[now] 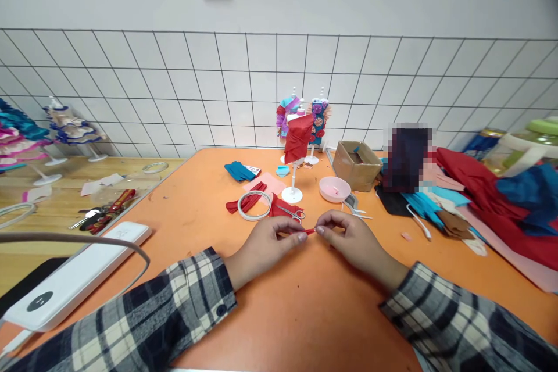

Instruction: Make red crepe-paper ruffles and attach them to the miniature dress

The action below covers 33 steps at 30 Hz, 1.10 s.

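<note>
Between my two hands is a small folded piece of red fabric. My left hand pinches its left end between thumb and fingers. The right end sits in the closed fingertips of my right hand. Just beyond them lie scissors over red cloth, a roll of tape and red fabric strips. Behind these stands a miniature dress form with a red draped dress, upright on a white round base. A pink bowl is to its right.
A cardboard box stands behind the bowl. Coloured fabrics pile up on the right. A white power bank with a cable lies by my left sleeve. More dressed forms stand at far left. Blue folded cloth lies near the back.
</note>
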{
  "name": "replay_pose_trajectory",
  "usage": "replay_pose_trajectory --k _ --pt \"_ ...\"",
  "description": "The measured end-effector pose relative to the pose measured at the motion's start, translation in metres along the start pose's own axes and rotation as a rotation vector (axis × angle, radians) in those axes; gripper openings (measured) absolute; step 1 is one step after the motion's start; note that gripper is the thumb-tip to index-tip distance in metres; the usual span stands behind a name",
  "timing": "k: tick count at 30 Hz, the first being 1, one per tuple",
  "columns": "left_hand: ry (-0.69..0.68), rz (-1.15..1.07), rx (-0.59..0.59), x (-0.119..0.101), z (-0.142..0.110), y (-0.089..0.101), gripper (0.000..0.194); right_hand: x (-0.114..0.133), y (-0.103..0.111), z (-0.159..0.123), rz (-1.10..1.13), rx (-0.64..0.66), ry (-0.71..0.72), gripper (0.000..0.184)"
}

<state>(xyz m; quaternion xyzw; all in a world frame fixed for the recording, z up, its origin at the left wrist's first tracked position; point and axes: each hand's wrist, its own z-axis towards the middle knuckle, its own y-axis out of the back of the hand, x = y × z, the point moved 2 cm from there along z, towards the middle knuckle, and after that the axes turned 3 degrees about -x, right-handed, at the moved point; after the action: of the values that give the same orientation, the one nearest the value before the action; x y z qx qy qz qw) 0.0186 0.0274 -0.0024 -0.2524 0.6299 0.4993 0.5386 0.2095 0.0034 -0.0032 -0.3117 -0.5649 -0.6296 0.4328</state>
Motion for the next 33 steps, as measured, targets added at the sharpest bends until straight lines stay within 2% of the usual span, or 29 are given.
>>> replay_pose_trajectory --k 2,5,7,11,18,22,26,30,33 --pt "-0.004 0.058 -0.002 0.002 0.001 0.001 0.024 -0.001 0.0 0.0 0.096 0.01 -0.061 0.024" --pt "-0.019 0.067 -0.015 0.005 0.002 0.001 0.027 -0.003 -0.001 -0.002 0.335 0.0 -0.165 0.044" --pt "-0.02 0.051 -0.035 0.007 0.002 0.0 0.028 -0.004 -0.005 -0.004 0.453 0.048 -0.225 0.054" --pt "-0.004 0.052 -0.063 0.005 0.002 -0.003 0.028 -0.003 -0.017 -0.007 0.519 0.175 -0.307 0.05" --pt "0.009 -0.051 0.004 0.0 0.002 -0.007 0.026 -0.006 -0.025 -0.006 0.609 0.145 -0.362 0.044" --pt "0.025 -0.079 -0.057 0.004 0.003 -0.005 0.026 -0.01 -0.02 -0.002 0.588 0.101 -0.372 0.043" --pt "-0.036 -0.094 -0.073 0.007 0.002 -0.004 0.034 -0.011 -0.021 0.0 0.488 0.168 -0.33 0.035" --pt "-0.012 -0.023 -0.051 0.004 0.001 -0.004 0.019 -0.009 -0.023 -0.002 0.368 0.206 -0.248 0.026" --pt "0.058 -0.095 -0.073 0.002 0.002 -0.003 0.015 -0.009 -0.022 -0.004 0.348 0.228 -0.289 0.03"
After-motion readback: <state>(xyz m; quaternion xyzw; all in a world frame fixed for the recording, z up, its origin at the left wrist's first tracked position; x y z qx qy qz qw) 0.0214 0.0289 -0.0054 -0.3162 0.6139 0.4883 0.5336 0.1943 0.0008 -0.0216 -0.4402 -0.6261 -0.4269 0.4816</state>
